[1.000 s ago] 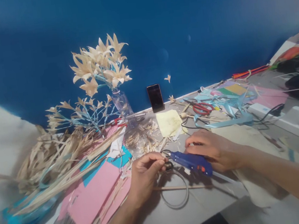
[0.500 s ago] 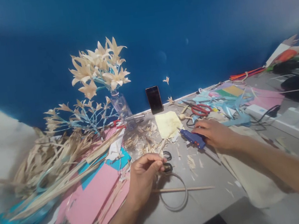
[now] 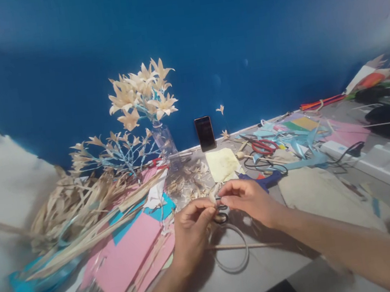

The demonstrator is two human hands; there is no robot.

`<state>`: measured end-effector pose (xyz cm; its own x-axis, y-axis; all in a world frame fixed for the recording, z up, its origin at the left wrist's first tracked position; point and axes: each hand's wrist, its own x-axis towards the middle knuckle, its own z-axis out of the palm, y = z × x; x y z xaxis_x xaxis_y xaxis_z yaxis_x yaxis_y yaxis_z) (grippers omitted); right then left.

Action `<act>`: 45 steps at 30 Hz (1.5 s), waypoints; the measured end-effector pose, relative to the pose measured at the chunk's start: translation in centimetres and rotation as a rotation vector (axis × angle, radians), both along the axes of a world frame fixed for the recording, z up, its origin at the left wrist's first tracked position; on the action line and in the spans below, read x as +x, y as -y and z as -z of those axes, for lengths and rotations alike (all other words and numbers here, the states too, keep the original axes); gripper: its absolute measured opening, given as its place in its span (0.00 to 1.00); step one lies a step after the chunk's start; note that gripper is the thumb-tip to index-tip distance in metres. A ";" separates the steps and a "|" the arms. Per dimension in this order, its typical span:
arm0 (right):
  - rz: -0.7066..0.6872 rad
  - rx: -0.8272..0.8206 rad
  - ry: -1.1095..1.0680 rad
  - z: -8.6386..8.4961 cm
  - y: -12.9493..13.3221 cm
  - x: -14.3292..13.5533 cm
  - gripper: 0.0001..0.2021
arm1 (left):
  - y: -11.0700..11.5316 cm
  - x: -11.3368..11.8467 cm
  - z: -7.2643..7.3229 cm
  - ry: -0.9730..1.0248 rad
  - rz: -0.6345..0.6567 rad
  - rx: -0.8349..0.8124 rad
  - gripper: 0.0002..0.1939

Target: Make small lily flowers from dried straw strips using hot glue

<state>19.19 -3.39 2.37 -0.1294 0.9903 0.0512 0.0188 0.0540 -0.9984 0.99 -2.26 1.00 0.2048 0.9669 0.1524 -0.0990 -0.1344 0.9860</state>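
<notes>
A small pale piece of dried husk [image 3: 214, 193] sticks up from the pinched fingertips of my left hand [image 3: 193, 224]. My right hand [image 3: 249, 201] meets it from the other side, thumb and forefinger closed at the piece; the exact contact is partly hidden. Black-handled scissors [image 3: 221, 218] lie just under my fingertips. Below them a grey ring [image 3: 232, 270] rests across a thin wooden stick [image 3: 264, 244]. The blue glue gun [image 3: 269, 179] lies on the table behind my right hand.
Husk flowers [image 3: 146, 93] stand in a clear bottle [image 3: 164, 142]. A phone [image 3: 205, 134] leans on the wall, with yellow paper [image 3: 223, 164] before it. Pink paper [image 3: 128, 258] and husk strips [image 3: 78, 207] cover the left; red scissors [image 3: 263, 146] and a power strip [image 3: 378, 163] lie right.
My right hand has let go of the glue gun, now lying on the table, and moved left to my left hand. The view has shifted slightly.
</notes>
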 end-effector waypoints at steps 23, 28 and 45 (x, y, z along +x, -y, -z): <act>-0.173 -0.430 -0.633 0.6 -1.1 -3.9 0.20 | 0.2 -0.4 -0.7 -0.058 -0.191 0.184 0.05; -0.179 -0.311 -0.551 0.2 -1.5 -3.7 0.21 | -0.2 -0.6 -1.0 -0.037 -0.204 0.155 0.05; -0.333 -0.078 0.164 -1.4 -3.3 2.1 0.06 | -2.2 -2.6 -0.3 -0.348 -0.119 0.660 0.07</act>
<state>21.28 -0.11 3.81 -0.4448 0.8929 -0.0704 0.1729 0.0085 -0.9849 -1.65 -0.05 1.26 0.2464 0.7158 0.6534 0.2553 -0.6983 0.6687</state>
